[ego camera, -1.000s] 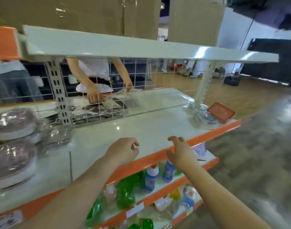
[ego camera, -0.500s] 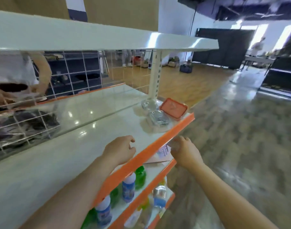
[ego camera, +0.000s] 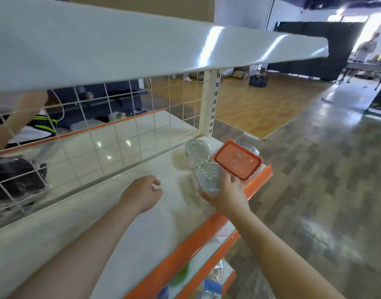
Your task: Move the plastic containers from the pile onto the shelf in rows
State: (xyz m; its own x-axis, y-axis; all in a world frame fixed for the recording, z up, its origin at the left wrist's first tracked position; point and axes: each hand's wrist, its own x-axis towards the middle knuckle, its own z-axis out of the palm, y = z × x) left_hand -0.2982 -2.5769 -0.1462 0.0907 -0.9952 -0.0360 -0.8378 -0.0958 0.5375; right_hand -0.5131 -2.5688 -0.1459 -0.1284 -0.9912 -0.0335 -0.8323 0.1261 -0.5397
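My right hand holds clear container to lift; left hand at 9 o'clock, fingers loose, holding nothing.

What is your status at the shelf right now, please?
Right hand on the near clear container, fingers around its front edge. Left hand loose over the shelf, holding nothing. Orange-lidded container close beside it.

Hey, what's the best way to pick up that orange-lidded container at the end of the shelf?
Grip the orange-lidded container across its two long edges, coming from above on the aisle side. It lies flat, lid up, at the shelf corner; a clear container and the right hand crowd its near-left side.
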